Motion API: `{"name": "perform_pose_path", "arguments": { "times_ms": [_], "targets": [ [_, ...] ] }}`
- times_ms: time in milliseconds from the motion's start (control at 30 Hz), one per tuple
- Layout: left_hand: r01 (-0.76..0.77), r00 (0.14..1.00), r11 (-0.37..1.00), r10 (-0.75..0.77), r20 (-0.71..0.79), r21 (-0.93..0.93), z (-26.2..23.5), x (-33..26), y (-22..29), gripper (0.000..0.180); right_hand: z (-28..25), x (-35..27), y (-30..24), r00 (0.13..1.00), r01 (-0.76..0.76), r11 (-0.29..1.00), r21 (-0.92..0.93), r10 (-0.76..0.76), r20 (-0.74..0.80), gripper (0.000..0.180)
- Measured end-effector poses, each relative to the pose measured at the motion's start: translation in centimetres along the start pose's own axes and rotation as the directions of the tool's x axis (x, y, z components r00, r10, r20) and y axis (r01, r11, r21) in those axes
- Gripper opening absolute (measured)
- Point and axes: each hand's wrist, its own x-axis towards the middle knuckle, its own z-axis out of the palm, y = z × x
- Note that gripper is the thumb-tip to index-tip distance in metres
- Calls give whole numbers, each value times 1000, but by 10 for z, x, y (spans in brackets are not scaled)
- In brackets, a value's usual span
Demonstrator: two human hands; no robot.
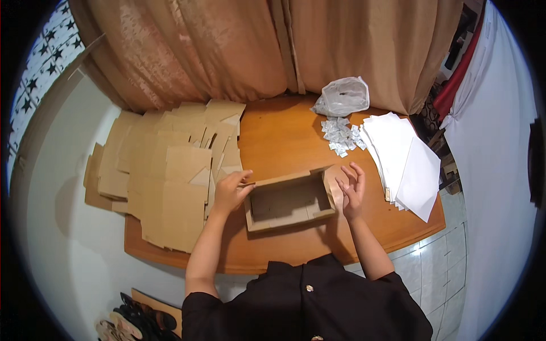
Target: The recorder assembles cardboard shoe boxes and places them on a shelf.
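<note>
A shallow brown cardboard box (pixel 290 223) without a lid stands on the wooden table in front of me, its inside bare. At its far left corner, my left hand (pixel 229 192) has thumb and fingers on either side of the wall, gripping it. A flap (pixel 335 184) sticks outward at the box's right end. Just beside that flap is my right hand (pixel 353 193), fingers spread and raised, with nothing in it.
Flat cut cardboard pieces (pixel 165 165) overlap across the table's left side. Small clear packets (pixel 340 135) lie by an open plastic bag (pixel 347 96) at the back. White paper sheets (pixel 392 142) are stacked to the right. Brown curtains (pixel 216 51) hang behind the table (pixel 273 131).
</note>
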Motion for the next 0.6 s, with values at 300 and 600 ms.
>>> {"name": "perform_pose_path", "arguments": {
  "times_ms": [300, 600],
  "targets": [
    [114, 944, 970, -173, -280, -213, 44, 54, -11, 26, -134, -3, -6, 927, -234, 436, -869, -170, -335, 38],
    [211, 949, 945, -260, -178, -251, 118, 76, 39, 30, -249, -39, -43, 911, -410, -283, -867, -73, -407, 46]
  ]
}}
